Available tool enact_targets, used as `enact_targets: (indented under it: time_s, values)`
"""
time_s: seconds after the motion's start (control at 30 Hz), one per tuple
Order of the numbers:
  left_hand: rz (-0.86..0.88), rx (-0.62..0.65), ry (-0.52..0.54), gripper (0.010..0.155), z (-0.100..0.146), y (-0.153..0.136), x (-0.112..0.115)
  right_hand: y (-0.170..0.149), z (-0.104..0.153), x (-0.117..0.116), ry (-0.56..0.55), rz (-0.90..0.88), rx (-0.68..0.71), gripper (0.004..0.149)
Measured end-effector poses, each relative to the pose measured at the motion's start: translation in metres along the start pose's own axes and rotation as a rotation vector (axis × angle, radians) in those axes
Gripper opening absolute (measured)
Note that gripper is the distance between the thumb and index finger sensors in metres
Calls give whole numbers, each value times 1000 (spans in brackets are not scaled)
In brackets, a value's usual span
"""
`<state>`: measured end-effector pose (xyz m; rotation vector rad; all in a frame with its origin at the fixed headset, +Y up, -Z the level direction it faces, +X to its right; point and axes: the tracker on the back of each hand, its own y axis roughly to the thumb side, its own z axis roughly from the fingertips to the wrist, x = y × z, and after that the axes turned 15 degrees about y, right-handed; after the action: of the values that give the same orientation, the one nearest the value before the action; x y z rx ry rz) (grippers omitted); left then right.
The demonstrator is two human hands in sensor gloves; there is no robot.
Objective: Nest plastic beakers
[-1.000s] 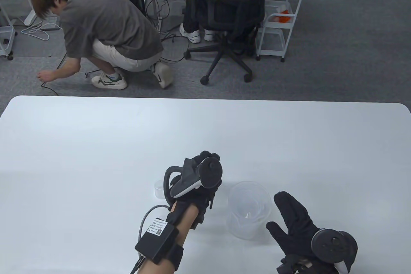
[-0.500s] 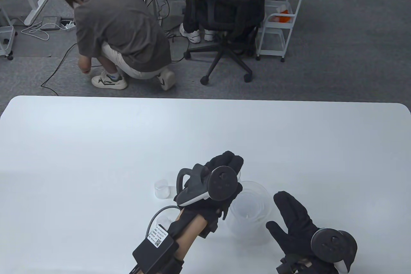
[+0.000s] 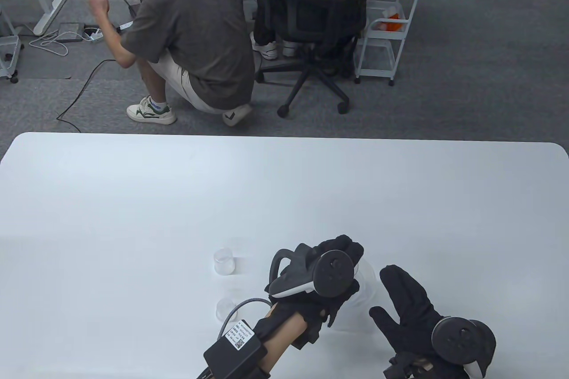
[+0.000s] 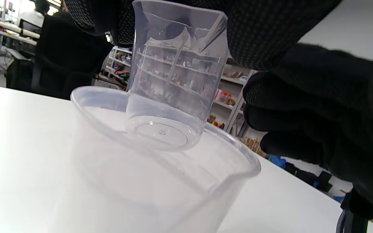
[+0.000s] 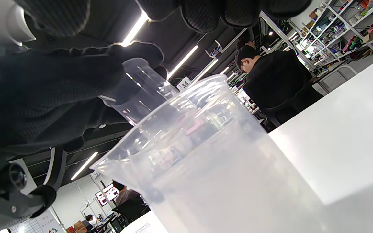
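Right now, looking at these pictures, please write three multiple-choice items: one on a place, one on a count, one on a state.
1. Where is the beaker held by the left hand?
A. flat on the table
B. over the mouth of the large beaker
C. beside the chair

2. How many small beakers stand loose on the table, left of the left arm?
A. none
B. two
C. five

3. How is the right hand?
A. open, beside the large beaker
B. closed round a beaker
C. pressed on the tracker

Answers: 1 B, the held beaker hangs with its base at the rim of the large beaker. 2 B, one small beaker and another. 3 A, its fingers are spread and hold nothing.
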<state>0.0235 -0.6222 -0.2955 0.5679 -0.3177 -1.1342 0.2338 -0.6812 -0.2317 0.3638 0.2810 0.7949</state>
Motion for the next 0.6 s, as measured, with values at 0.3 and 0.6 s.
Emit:
enact_targets:
  time_s: [0.3,0.6]
  values:
    - [29,-13,-12,73,1,-4,6,0,1,0,1,4,-1,75]
    - [-11,-202,42,72,12,-64,-19,-1,1,0,2,7,1,75]
